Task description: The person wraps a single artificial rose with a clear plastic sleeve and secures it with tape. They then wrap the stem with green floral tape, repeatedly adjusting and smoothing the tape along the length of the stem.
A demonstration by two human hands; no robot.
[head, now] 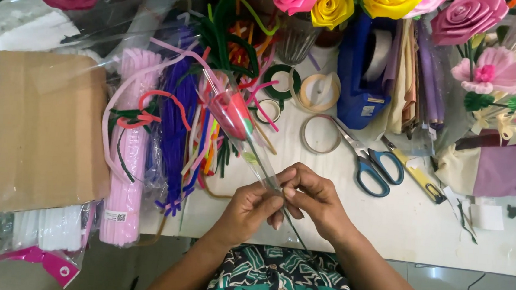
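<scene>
A white worktable [397,227] crowded with craft supplies fills the view, with paper roses [334,5] ranged along its far edge. At the left lies a flat brown cardboard sheet [44,130], then a pink bundle of pipe cleaners [128,172] and a purple bundle of pipe cleaners [178,121], laid within reach.

At the centre, the left hand [252,206] and right hand [313,198] meet, fingers pressed together on the narrow end of a clear cellophane cone holding a red flower bud [236,114], apparently gathering the wrap around its thin green stem. The bud points away, up off the table.

To the right, blue-handled scissors [371,165] and a yellow utility knife [416,174] lie close by.
</scene>
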